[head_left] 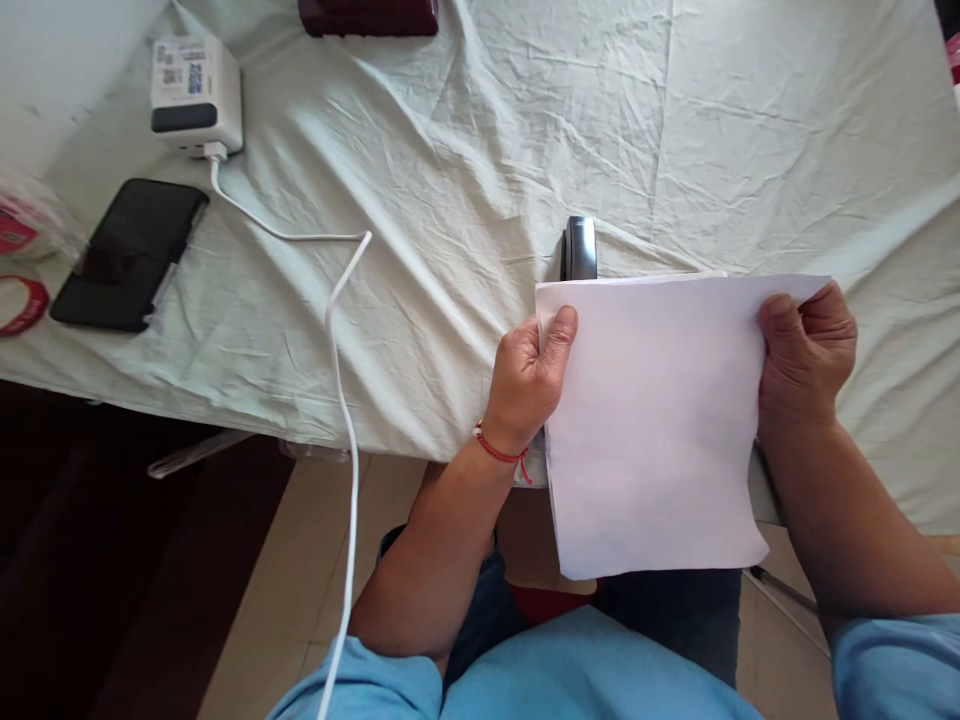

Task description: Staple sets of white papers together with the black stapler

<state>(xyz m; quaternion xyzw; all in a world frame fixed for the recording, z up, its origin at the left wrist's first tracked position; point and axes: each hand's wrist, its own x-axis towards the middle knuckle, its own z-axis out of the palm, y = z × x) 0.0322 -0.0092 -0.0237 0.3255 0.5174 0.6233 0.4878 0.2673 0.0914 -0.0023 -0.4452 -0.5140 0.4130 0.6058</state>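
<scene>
I hold a thin stack of plain white paper sheets (652, 420) in both hands, lower right of centre in the frame, above my lap and overhanging the near edge of the bench (450, 200), which is draped in a creased pale green cloth.

My left hand (529, 385) is closed on the stack's upper left corner, thumb on top and fingers beneath. My right hand (806, 355) is closed on the upper right corner in the same manner. A second sheet edge shows slightly out of line along the top, so I judge the step in hand to be squaring the sheets.

Just beyond the top edge of the paper, touching or nearly touching it, lies a dark grey stapler (580, 248) on the cloth, partly hidden by the sheets. I judge the next move calls for one grip to keep the stack aligned while a corner is brought to the stapler.

Farther off, a white cable (337, 330) runs from a white charger block (195, 95) at upper left. A black phone (127, 255) lies at the left, with a red wristband (22, 305) at the frame's left edge. A dark maroon object (367, 15) sits at the top edge.
</scene>
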